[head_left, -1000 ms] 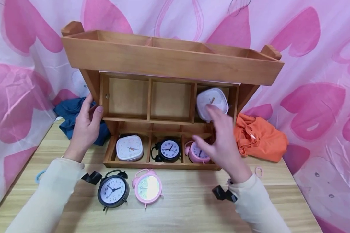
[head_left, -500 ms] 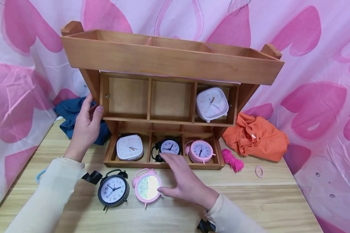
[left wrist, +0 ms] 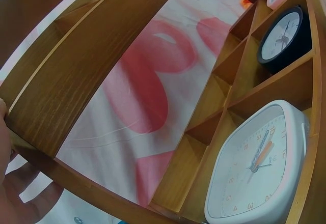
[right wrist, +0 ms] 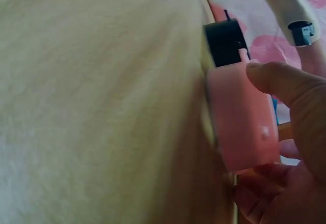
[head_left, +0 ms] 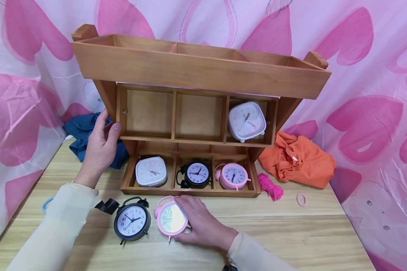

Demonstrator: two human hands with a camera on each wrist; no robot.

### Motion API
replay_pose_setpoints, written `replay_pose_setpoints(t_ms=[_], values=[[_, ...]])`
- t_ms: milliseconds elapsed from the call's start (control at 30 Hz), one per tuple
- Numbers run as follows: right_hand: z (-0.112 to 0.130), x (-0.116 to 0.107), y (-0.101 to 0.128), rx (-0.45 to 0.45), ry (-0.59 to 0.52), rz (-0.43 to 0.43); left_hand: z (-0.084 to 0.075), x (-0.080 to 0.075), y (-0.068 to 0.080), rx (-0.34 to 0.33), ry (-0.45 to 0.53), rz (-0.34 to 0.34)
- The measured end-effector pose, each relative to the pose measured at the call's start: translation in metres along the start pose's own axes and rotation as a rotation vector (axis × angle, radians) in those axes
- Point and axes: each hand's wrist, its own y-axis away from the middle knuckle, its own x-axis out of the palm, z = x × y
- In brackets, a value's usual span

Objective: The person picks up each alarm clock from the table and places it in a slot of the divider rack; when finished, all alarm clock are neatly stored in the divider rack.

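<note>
Right hand (head_left: 204, 224) is pinching pink clock (head_left: 171, 217) at seven o'clock, left hand (head_left: 101, 145) gripping shelf's (head_left: 196, 71) nine-o'clock side, only head view showing pink yarn (head_left: 271, 187).

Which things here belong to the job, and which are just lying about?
Apparently in the job:
wooden rack, held by the left hand
pink clock, gripped by the right hand
loose black clock
upper white clock, lower white clock, racked black clock, racked pink clock

Probably lying about:
blue cloth, orange cloth, pink yarn, pink ring, blue ring
</note>
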Motion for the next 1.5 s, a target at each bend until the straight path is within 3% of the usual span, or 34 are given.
replay_pose_setpoints(t_ms=[400,600,800,1000,1200,1500], values=[[0.000,0.007,-0.006,-0.014,0.046,0.011,0.000,0.000,0.000,0.004,0.006,0.001],[-0.001,0.010,-0.006,-0.045,0.070,-0.039,0.000,-0.001,0.000,0.000,0.003,0.002],[0.006,0.004,0.001,-0.076,0.013,-0.096,0.001,-0.001,0.001,0.001,0.001,0.005],[0.024,-0.029,0.005,-0.158,-0.044,-0.217,0.001,-0.001,0.000,0.008,0.005,0.007],[0.032,-0.076,-0.005,-0.241,0.048,-0.430,0.001,-0.001,0.000,0.004,0.006,0.008],[0.026,-0.144,-0.033,-0.279,0.112,-0.705,0.001,-0.001,0.000,0.012,0.014,0.007]])
